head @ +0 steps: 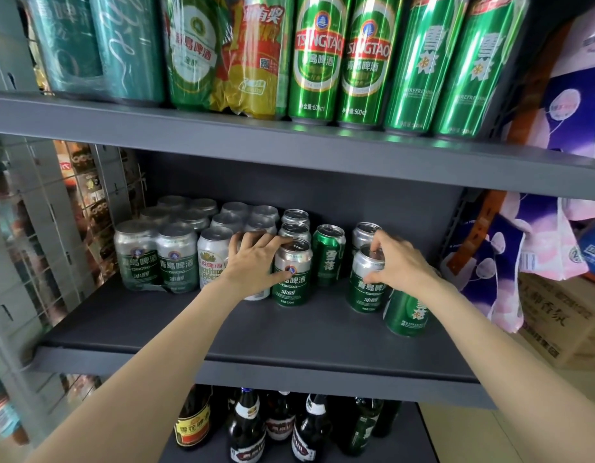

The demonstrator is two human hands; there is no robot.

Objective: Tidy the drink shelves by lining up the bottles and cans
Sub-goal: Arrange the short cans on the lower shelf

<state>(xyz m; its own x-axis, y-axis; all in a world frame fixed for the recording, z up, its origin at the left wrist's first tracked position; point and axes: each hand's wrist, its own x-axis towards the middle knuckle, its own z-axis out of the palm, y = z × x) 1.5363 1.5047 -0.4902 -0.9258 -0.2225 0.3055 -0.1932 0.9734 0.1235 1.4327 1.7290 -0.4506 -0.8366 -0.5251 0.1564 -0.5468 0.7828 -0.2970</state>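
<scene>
On the middle dark shelf (175,329) stand several small beer cans. My left hand (256,262) wraps around a silver-and-green Tsingtao can (292,282) at the front of the middle row, partly covering a white can behind it. My right hand (399,262) grips the top of another silver-and-green Tsingtao can (364,285) further right. A green can (406,312) stands just in front of my right wrist, partly hidden by it. Between my hands stands a green can (327,255). Shrink-wrapped packs of cans (155,259) fill the left of the shelf.
The upper shelf (289,142) carries tall green cans (317,58) and wrapped packs. Dark glass bottles (249,426) stand on the shelf below. Purple-and-pink bags (510,255) and a cardboard box (563,322) sit to the right. A wire rack (72,202) is on the left.
</scene>
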